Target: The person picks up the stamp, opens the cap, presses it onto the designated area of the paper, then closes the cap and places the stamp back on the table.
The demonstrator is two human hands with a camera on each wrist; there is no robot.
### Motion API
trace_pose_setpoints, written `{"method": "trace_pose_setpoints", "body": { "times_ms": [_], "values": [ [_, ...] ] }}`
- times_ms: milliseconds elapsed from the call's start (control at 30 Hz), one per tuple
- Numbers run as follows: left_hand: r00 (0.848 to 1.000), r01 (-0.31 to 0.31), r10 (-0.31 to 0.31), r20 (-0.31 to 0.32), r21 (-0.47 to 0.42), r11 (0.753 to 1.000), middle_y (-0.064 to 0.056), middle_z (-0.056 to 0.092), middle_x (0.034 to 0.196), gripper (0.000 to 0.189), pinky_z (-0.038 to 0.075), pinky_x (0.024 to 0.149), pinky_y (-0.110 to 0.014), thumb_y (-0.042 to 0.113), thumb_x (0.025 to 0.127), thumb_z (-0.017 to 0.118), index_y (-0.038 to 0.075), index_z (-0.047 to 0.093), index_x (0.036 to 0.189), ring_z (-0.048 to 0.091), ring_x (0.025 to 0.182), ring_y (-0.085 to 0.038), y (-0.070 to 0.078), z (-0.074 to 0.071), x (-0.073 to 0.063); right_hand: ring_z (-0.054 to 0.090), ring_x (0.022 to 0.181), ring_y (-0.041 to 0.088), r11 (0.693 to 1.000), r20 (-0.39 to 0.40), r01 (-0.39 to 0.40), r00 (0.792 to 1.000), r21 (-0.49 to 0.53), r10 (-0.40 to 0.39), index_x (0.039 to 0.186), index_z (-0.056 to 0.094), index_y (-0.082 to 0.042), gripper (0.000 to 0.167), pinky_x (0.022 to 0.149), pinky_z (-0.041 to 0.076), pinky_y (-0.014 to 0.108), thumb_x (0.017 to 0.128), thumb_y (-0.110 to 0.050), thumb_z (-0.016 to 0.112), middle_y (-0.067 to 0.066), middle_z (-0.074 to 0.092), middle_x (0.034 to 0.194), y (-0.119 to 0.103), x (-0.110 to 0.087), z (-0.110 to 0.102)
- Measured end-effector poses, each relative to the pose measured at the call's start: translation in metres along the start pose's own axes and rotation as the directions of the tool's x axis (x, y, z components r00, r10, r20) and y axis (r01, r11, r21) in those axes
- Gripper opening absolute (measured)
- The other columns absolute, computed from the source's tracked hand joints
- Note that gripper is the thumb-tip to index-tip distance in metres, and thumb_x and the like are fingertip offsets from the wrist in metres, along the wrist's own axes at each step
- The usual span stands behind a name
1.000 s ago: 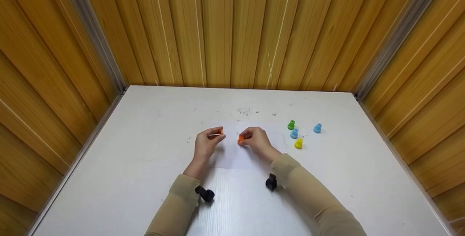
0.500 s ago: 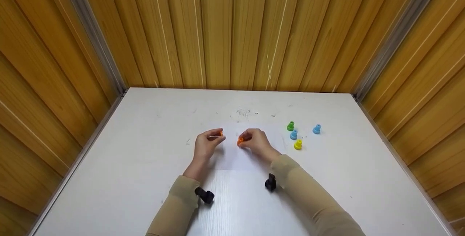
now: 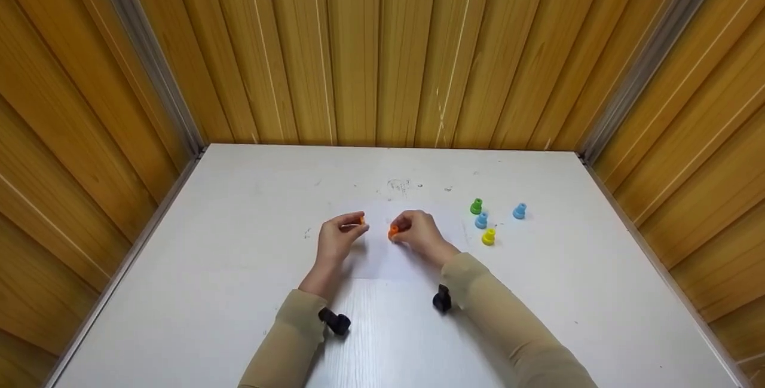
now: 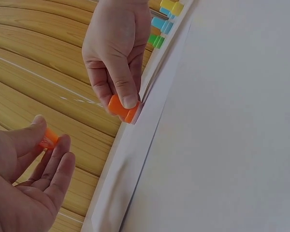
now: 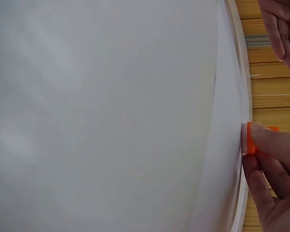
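My right hand [image 3: 420, 232] pinches a small orange stamp [image 3: 393, 231] between thumb and fingers. The stamp stands upright over a white sheet of paper [image 3: 382, 265], its pale flat end [image 5: 244, 138] turned down. Whether that end touches the sheet, I cannot tell. My left hand [image 3: 336, 241] is raised at the sheet's left side. Between its thumb and fingertips it holds a small orange cap-like piece [image 4: 49, 138], partly hidden by the fingers. The two orange pieces are a short way apart.
Right of the sheet stand a green stamp [image 3: 476, 206], a light blue stamp [image 3: 482, 220], a yellow stamp [image 3: 489, 237] and a second light blue stamp [image 3: 520, 211]. Dark smudges [image 3: 398, 185] mark the white table [image 3: 239, 226]. Wood-patterned walls [image 3: 358, 47] enclose its back and sides.
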State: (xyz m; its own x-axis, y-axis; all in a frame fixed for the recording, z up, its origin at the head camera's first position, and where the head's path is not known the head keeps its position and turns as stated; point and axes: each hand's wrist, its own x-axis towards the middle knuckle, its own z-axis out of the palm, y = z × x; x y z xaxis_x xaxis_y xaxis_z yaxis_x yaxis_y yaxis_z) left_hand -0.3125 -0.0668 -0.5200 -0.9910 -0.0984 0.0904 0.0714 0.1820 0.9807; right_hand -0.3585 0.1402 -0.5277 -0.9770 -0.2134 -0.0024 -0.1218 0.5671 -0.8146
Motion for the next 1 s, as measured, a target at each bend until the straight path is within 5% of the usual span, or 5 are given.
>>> {"method": "trace_pose_setpoints", "body": {
  "times_ms": [833, 1000],
  "values": [
    [1.0, 0.026, -0.026, 0.012, 0.009, 1.0, -0.013, 0.075, 0.117, 0.032, 0.063, 0.089, -0.031, 0.011, 0.092, 0.078, 0.004, 0.074, 0.123, 0.073, 0.099, -0.021, 0.004, 0.0, -0.003, 0.067, 0.083, 0.013, 1.0, 0.025, 0.023, 0.999, 0.021, -0.023, 0.094, 0.074, -0.004, 0.019, 0.075, 0.056, 0.022, 0.08, 0.004, 0.083, 0.007, 0.076, 0.09, -0.002, 0.001, -0.001],
    [1.0, 0.023, -0.023, 0.008, -0.011, 1.0, -0.015, 0.075, 0.116, 0.033, 0.064, 0.089, -0.031, 0.009, 0.091, 0.079, 0.002, 0.074, 0.123, 0.073, 0.099, -0.022, 0.005, 0.001, -0.002, 0.071, 0.096, 0.018, 0.988, -0.07, 0.059, 0.996, 0.145, -0.049, 0.104, 0.076, -0.006, 0.021, 0.088, 0.062, 0.028, 0.084, -0.004, 0.084, 0.009, 0.078, 0.103, -0.015, -0.005, -0.014]
  ]
}}
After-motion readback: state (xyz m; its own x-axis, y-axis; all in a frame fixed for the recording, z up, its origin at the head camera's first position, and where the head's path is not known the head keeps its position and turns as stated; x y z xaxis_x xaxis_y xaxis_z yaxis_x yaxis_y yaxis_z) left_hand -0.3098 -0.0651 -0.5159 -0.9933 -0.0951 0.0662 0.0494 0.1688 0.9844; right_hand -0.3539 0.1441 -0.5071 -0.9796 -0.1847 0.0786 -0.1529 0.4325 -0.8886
